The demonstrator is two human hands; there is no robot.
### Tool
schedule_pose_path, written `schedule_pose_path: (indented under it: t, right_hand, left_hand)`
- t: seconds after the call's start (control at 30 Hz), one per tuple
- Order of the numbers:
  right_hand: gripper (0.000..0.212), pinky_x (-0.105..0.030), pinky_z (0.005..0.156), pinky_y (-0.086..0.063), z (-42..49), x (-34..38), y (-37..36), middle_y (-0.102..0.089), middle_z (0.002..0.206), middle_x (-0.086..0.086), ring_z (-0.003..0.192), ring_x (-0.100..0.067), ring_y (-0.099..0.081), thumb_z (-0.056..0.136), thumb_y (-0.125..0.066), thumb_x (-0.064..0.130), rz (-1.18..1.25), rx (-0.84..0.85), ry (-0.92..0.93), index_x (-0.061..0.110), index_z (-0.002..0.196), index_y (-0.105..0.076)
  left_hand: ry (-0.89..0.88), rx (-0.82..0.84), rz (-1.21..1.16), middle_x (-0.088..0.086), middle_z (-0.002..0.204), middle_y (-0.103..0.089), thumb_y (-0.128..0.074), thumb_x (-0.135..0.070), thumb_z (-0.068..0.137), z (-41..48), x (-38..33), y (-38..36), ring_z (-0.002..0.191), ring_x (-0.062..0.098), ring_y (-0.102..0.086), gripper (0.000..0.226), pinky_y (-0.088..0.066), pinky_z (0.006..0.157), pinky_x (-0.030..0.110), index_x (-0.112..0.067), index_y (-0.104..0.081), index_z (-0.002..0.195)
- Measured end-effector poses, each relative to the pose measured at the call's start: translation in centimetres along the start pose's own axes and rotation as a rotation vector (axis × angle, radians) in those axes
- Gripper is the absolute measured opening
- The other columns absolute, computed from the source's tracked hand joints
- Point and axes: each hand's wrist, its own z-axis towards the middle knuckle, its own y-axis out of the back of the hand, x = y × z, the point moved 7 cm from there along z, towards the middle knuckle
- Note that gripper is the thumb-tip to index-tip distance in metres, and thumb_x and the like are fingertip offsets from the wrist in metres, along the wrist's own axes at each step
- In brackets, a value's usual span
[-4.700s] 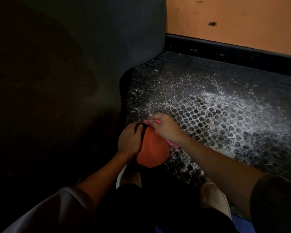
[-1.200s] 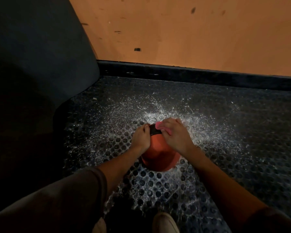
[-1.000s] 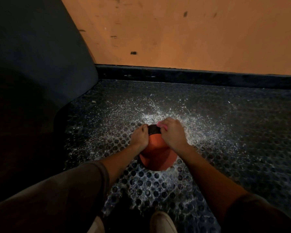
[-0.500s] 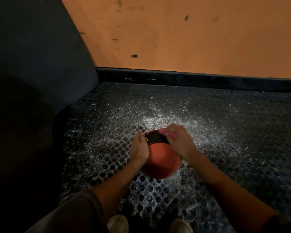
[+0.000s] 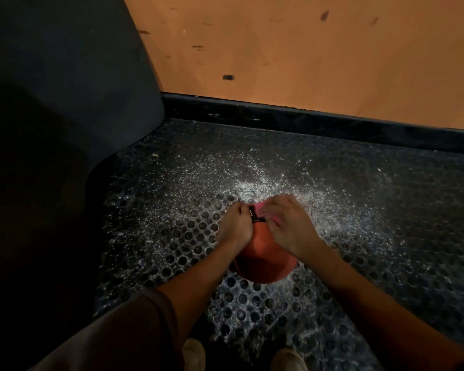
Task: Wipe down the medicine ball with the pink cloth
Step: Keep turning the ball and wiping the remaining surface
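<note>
An orange medicine ball (image 5: 263,261) with a black band on top rests on the studded black floor mat (image 5: 359,236), low in the middle of the head view. My left hand (image 5: 235,226) grips the ball's upper left side. My right hand (image 5: 287,227) presses the pink cloth (image 5: 263,210) onto the ball's top right. Only a small pink edge of the cloth shows past my fingers; the rest is hidden under the hand.
A large dark padded block (image 5: 65,103) fills the left side, close to the ball. An orange wall (image 5: 306,49) with a black baseboard (image 5: 306,119) runs across the back. White dust speckles the mat. My two shoes (image 5: 193,354) show at the bottom edge.
My right hand with the cloth has slid toward me over the ball's top and now covers most of the black band. The left hand keeps its grip.
</note>
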Motion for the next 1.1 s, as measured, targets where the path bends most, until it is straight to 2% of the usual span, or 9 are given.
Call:
schedule_pose_path:
  t: [0.1,0.23,0.4,0.53,0.7,0.8,0.97,1.03,1.1]
  right_hand:
    - [0.027,-0.024,0.085,-0.04,-0.8,0.6,0.1,-0.065,0.108,0.006,0.096,-0.015,-0.05,0.081,-0.05,0.021,0.017,0.059,0.106,0.022,0.094,-0.073]
    - [0.035,-0.027,0.078,-0.039,0.1,-1.7,1.1,-0.064,0.097,0.003,0.088,-0.019,-0.049,0.083,-0.041,0.026,-0.025,-0.051,-0.094,0.018,0.095,-0.072]
    - [0.033,-0.028,0.083,-0.04,0.3,1.2,-0.3,-0.067,0.106,0.005,0.095,-0.018,-0.055,0.082,-0.043,0.021,-0.082,0.078,0.11,0.018,0.095,-0.073]
    - [0.032,-0.027,0.079,-0.04,0.1,-1.7,0.8,-0.065,0.097,0.005,0.091,-0.024,-0.055,0.086,-0.042,0.023,-0.069,0.017,-0.144,0.019,0.097,-0.072]
    - [0.034,-0.029,0.083,-0.043,-1.8,2.8,-0.1,-0.065,0.105,0.006,0.095,-0.015,-0.047,0.087,-0.041,0.024,-0.148,0.1,0.081,0.018,0.099,-0.072]
    - [0.026,-0.032,0.083,-0.042,-2.7,-1.1,0.8,-0.064,0.102,0.002,0.094,-0.02,-0.052,0.09,-0.048,0.017,-0.018,0.009,-0.205,0.02,0.1,-0.072]
    - [0.027,-0.031,0.091,-0.043,-4.0,-4.7,-0.1,-0.065,0.109,-0.009,0.104,-0.028,-0.06,0.091,-0.051,0.006,0.052,0.13,-0.53,0.014,0.103,-0.074]
    - [0.026,-0.029,0.089,-0.043,-4.7,-4.1,0.3,-0.065,0.11,-0.009,0.104,-0.027,-0.06,0.091,-0.052,0.007,0.063,0.113,-0.575,0.013,0.103,-0.073]
    - [0.023,-0.029,0.082,-0.045,-5.5,-2.1,0.9,-0.065,0.105,-0.003,0.095,-0.025,-0.061,0.09,-0.054,0.008,-0.013,0.021,-0.469,0.014,0.102,-0.073]
  left_hand:
    - [0.0,0.011,-0.021,0.012,0.116,-0.062,-0.029,-0.029,0.102,0.5,0.1,0.4,0.095,0.024,-0.052,0.034,-0.035,0.08,0.032,-0.013,-0.059,0.108]
    - [0.023,0.006,-0.029,0.013,0.125,-0.06,-0.028,-0.03,0.103,0.7,0.0,0.3,0.109,0.029,-0.054,0.036,-0.035,0.085,0.034,-0.014,-0.058,0.115]
    - [0.038,-0.001,-0.116,0.01,0.119,-0.063,-0.03,-0.027,0.101,1.0,0.7,0.4,0.107,0.027,-0.056,0.035,-0.042,0.092,0.037,-0.015,-0.061,0.111]
    - [-0.007,-0.001,-0.019,0.008,0.112,-0.061,-0.027,-0.031,0.102,0.4,0.3,0.2,0.1,0.026,-0.055,0.035,-0.04,0.085,0.037,-0.016,-0.058,0.108]
    - [-0.195,0.008,-0.026,0.004,0.103,-0.061,-0.023,-0.039,0.099,-1.7,-0.1,-0.1,0.095,0.024,-0.059,0.039,-0.047,0.084,0.04,-0.02,-0.056,0.103]
    - [-0.324,0.018,-0.006,0.003,0.113,-0.06,-0.027,-0.036,0.104,-3.1,0.2,-0.2,0.101,0.019,-0.058,0.038,-0.048,0.089,0.039,-0.017,-0.055,0.122]
    - [-0.523,0.009,0.1,-0.009,0.133,-0.053,-0.019,-0.054,0.099,-5.5,1.5,-1.2,0.119,0.016,-0.05,0.048,-0.042,0.099,0.045,-0.034,-0.046,0.132]
    - [-0.53,0.032,0.137,-0.014,0.141,-0.047,-0.018,-0.056,0.097,-6.0,1.8,-1.3,0.129,0.016,-0.041,0.049,-0.035,0.104,0.046,-0.037,-0.044,0.134]
    - [-0.4,0.021,0.106,-0.015,0.14,-0.045,-0.021,-0.053,0.096,-6.3,2.1,-1.1,0.129,0.016,-0.036,0.046,-0.032,0.104,0.046,-0.038,-0.044,0.132]
